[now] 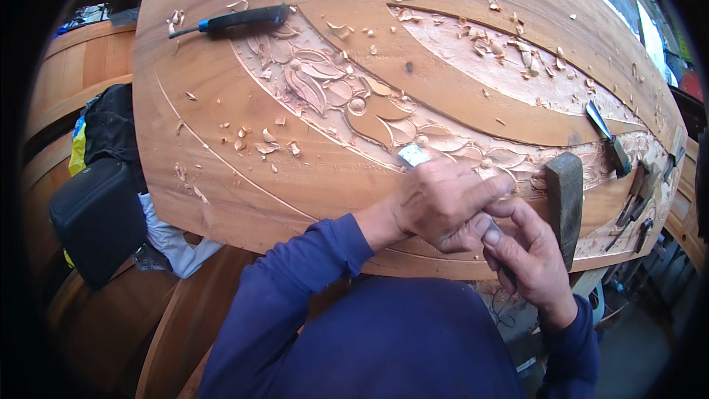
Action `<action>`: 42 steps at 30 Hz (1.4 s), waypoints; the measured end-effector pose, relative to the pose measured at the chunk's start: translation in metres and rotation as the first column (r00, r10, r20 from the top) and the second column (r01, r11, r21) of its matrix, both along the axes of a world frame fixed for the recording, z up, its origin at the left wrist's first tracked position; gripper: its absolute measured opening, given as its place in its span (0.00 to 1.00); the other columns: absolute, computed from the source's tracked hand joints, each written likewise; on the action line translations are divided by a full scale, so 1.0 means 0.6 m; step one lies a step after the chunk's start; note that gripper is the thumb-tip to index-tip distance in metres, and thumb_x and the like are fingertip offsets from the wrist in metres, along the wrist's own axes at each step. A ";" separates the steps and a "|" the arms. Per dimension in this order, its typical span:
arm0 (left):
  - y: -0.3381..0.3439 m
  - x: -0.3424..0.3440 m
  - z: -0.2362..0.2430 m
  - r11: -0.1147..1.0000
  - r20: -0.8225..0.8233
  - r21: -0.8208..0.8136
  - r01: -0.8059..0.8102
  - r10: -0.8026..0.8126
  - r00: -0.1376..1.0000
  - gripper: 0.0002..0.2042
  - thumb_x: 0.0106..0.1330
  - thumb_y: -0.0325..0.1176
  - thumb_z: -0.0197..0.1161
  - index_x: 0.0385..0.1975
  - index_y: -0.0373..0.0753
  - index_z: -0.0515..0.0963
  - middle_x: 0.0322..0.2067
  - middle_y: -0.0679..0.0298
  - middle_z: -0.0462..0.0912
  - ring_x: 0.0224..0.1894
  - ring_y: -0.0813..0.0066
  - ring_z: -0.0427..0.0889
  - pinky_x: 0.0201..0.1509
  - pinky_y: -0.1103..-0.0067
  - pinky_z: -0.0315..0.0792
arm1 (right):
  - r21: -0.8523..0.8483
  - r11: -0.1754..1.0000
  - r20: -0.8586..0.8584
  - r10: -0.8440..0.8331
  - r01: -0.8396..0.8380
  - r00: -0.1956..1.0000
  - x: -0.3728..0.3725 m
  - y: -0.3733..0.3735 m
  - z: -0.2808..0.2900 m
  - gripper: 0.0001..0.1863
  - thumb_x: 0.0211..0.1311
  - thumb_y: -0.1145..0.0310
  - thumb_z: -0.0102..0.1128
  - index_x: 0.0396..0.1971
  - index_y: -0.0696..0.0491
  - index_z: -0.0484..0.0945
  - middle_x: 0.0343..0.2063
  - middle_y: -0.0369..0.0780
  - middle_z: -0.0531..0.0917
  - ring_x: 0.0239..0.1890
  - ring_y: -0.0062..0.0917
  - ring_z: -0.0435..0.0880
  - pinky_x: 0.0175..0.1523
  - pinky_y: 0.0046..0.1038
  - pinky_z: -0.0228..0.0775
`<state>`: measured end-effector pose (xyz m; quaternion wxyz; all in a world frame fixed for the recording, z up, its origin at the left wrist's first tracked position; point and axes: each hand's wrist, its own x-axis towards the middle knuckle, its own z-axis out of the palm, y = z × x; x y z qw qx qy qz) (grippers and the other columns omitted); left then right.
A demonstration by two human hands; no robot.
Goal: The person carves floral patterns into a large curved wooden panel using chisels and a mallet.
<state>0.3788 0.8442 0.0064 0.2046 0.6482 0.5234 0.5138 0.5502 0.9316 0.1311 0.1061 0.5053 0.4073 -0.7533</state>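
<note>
A large curved wooden panel (244, 177) lies before me with a carved band of leaves and flowers (332, 89) across it. My left hand (443, 203) is closed around a chisel whose metal blade (412, 155) pokes out above the fingers and rests on the carving. My right hand (528, 255) sits just right of it, fingers wrapped on the same chisel's handle (492, 235). A wooden mallet block (565, 199) lies on the panel beside my right hand. Both sleeves are dark blue.
A black-handled chisel (236, 21) lies at the panel's upper left. More chisels (609, 137) lie at the right end. Wood chips (266, 144) are scattered over the surface. A black bag (100, 214) sits on stacked wooden pieces at left.
</note>
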 end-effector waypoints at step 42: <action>-0.163 0.025 0.123 0.744 0.474 -0.492 -0.453 0.665 0.577 0.16 0.72 0.26 0.69 0.53 0.38 0.71 0.46 0.57 0.83 0.47 0.66 0.89 0.53 0.72 0.86 | 0.969 0.224 -0.200 0.445 0.107 0.873 0.082 0.023 -0.043 0.48 0.49 0.55 0.83 0.69 0.57 0.72 0.62 0.48 0.79 0.62 0.38 0.80 0.66 0.36 0.77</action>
